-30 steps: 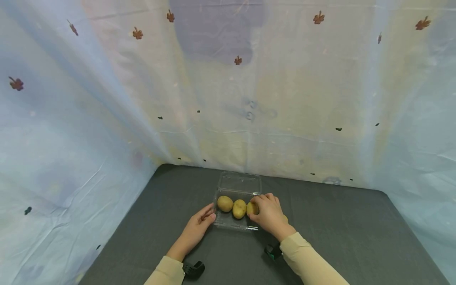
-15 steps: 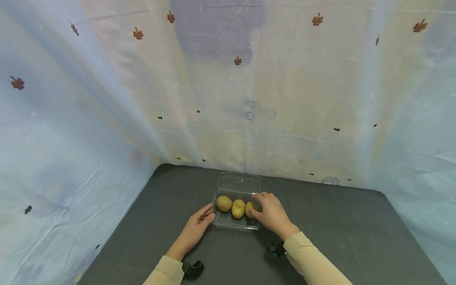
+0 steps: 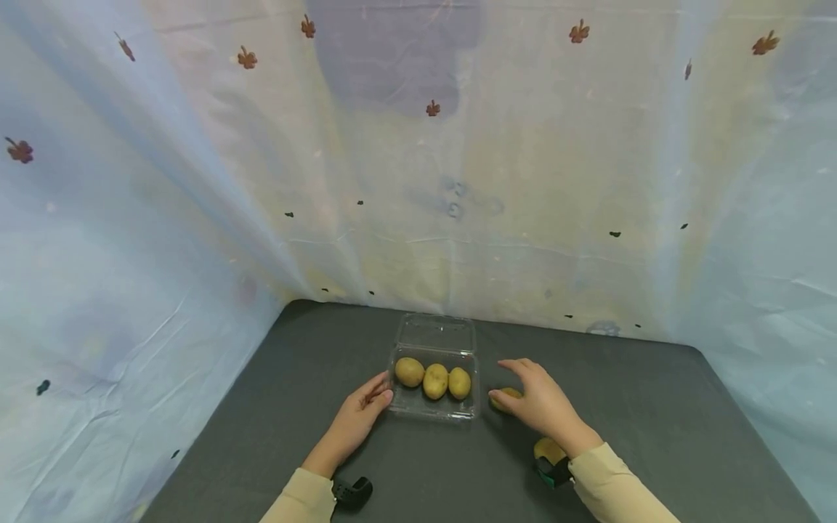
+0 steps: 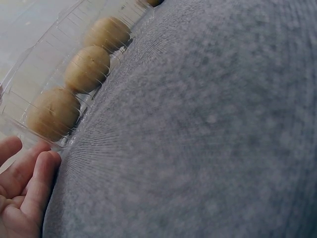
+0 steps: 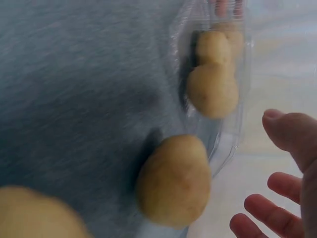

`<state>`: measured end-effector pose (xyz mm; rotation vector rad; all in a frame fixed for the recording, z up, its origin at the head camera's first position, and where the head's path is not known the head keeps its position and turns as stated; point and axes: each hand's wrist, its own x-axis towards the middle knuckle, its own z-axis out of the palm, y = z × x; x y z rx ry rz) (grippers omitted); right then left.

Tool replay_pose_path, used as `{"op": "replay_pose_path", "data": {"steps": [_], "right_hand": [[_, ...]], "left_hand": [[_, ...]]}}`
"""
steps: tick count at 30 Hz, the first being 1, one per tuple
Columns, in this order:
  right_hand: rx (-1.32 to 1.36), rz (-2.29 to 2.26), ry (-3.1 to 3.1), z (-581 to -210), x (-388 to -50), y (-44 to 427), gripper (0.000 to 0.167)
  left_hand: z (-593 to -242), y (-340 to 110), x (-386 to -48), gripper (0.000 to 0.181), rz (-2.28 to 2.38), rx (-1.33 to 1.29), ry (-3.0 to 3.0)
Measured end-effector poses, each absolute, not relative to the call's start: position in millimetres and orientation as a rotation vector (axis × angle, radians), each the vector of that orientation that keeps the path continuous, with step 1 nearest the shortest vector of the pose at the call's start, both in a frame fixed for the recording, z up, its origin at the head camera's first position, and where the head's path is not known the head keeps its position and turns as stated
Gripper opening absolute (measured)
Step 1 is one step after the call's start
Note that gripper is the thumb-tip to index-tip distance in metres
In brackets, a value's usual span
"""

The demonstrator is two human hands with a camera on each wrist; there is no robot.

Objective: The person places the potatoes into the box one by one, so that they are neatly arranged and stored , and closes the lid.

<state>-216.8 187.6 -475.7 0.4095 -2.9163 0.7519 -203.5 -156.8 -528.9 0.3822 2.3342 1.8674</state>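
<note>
Head view: I have the clear plastic clamshell container (image 3: 431, 415) on the dark grey cloth-covered table (image 3: 654, 407), lid (image 3: 437, 333) folded back on the far side. Three potatoes sit inside in a row across its width: left potato (image 3: 409, 371), middle potato (image 3: 435, 381), right potato (image 3: 460, 383).

Left hand (image 3: 353, 420): at the container's left side, fingertips and thumb against the outside of the wall. From the left wrist I read the fingers as slightly bent and resting at the corner; I see no pinch.

Right hand (image 3: 543, 399): right of the container, palm down, thumb and fingers spread wide, holding nothing. Below it, on the cloth near the container's right wall, I note a fourth potato (image 5: 173, 181); the right wrist view shows a gap between it and the thumb. In the head view the thumb hides part of this potato.

A fifth potato (image 3: 548, 449) lies nearer the person, beside the right wrist, partly covered by the dark right wrist strap (image 3: 553, 471). A similar left wrist strap (image 3: 353, 494) shows below the left hand. Both sleeves are beige. Behind the table I see a pale curtain (image 3: 458, 254) with brown leaf motifs.
</note>
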Motion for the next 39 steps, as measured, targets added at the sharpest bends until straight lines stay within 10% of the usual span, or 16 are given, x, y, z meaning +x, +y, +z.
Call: {"op": "replay_pose_path", "data": {"steps": [39], "right_hand": [[0.363, 0.796, -3.055, -503, -215, 214, 0.052]], "left_hand": [[-525, -154, -202, 0.058, 1.893, 0.356, 2.326]]}}
